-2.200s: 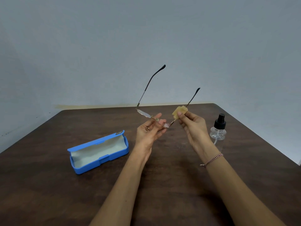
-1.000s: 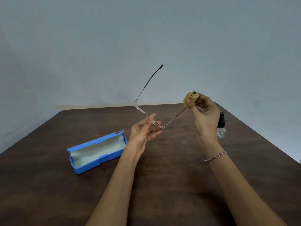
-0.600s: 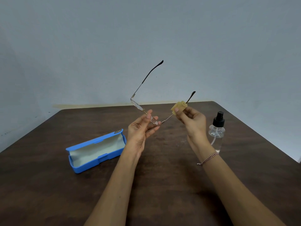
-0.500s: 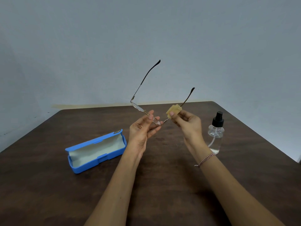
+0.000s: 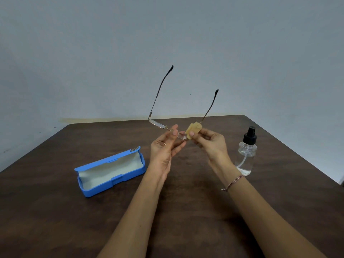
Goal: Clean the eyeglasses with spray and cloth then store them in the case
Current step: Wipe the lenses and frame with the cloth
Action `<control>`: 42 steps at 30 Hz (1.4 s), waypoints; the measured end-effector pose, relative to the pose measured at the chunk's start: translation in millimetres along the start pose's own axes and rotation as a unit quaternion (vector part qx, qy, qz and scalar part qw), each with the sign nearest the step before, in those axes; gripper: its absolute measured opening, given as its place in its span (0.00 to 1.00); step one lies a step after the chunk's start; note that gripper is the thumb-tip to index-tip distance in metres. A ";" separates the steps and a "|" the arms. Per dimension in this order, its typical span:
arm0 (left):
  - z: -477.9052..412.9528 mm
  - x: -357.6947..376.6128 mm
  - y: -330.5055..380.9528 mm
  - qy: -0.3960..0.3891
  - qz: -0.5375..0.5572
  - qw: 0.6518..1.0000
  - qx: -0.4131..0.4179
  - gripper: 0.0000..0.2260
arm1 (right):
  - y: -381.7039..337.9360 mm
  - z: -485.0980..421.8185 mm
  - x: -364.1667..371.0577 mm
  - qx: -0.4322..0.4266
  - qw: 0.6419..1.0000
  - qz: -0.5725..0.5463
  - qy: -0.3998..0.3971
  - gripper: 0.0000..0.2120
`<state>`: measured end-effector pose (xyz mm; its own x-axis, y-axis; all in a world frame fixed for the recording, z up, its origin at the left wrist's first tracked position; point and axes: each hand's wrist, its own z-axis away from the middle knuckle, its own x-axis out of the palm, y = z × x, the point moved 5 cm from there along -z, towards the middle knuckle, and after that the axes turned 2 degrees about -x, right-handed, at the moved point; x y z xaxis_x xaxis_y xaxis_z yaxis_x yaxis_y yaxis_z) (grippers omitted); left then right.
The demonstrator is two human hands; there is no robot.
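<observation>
One pair of eyeglasses (image 5: pixel 157 124) is held above the table (image 5: pixel 55 211), temples up. Left hand (image 5: pixel 163 148) pinches the frame. Right hand (image 5: pixel 212 144) pinches one folded yellow cloth (image 5: pixel 193 130) at the frame's end. One open blue case (image 5: pixel 109 170) lies left, one spray bottle (image 5: pixel 245 155) stands right.

One wide-angle view from the person's head, facing forward and tilted down. Both forearms enter from the bottom edge. The left hand (image 5: pixel 163 148), pinching eyeglasses (image 5: pixel 157 123), and the right hand (image 5: pixel 210 144), pinching a cloth (image 5: pixel 193 130), meet near frame centre, close before the camera. The table (image 5: pixel 55 211) spreads below and beside the hands; beyond them a wall (image 5: pixel 93 53) fills the upper half.
</observation>
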<state>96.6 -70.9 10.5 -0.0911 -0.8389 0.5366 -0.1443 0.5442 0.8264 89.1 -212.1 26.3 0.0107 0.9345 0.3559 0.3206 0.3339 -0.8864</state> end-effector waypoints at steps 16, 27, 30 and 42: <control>-2.0 -2.6 2.6 0.005 0.003 1.000 -0.014 0.18 | 4.4 0.3 6.1 0.005 1.000 0.024 -0.018 0.06; 0.1 -8.3 7.0 -0.030 -0.075 0.995 -0.066 0.14 | -38.0 -7.8 -23.8 -0.095 0.988 -0.038 0.114 0.08; 0.7 -10.2 8.6 -0.032 -0.076 0.993 -0.080 0.13 | -52.2 -6.9 -28.6 -0.153 0.979 0.020 0.133 0.08; -0.2 -6.9 8.4 -0.022 -0.032 0.998 -0.040 0.16 | -28.6 -5.0 -15.4 -0.109 0.988 0.047 0.100 0.07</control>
<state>96.2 -60.5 13.8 -0.1281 -0.8706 0.4751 -0.0729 0.4860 0.8709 84.6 -236.6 47.6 0.2299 0.9099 0.3454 0.5061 0.1914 -0.8410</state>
